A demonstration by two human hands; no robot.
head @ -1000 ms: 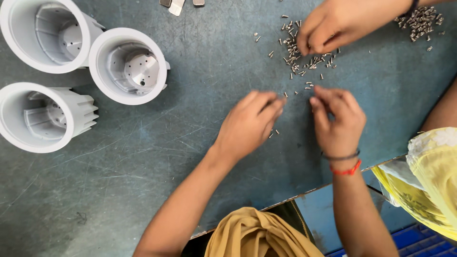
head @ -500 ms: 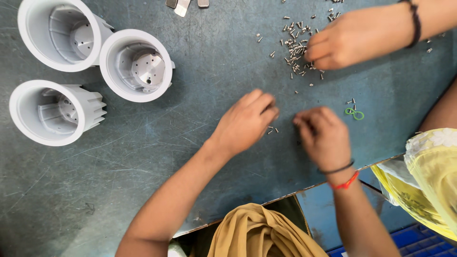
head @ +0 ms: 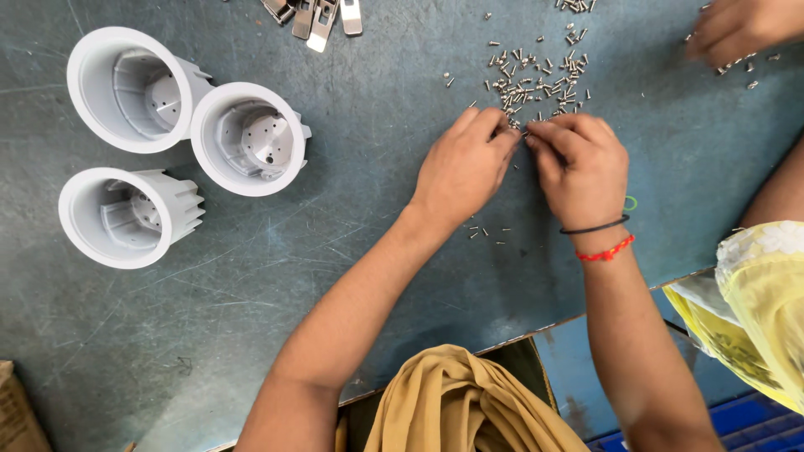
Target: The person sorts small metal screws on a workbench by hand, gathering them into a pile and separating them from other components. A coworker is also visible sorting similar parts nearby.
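Screws (head: 536, 79) lie just beyond both hands' fingertips (head: 512, 134).

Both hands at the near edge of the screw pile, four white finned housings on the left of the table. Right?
Not quite: the head view shows three white finned housings, not four, on the left of the table. The left hand and right hand are indeed at the near edge of the screw pile.

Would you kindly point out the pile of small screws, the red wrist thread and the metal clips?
pile of small screws (head: 536, 79), head view, middle of the scatter.
red wrist thread (head: 606, 251), head view, its middle, on the right wrist.
metal clips (head: 314, 15), head view, middle clip.
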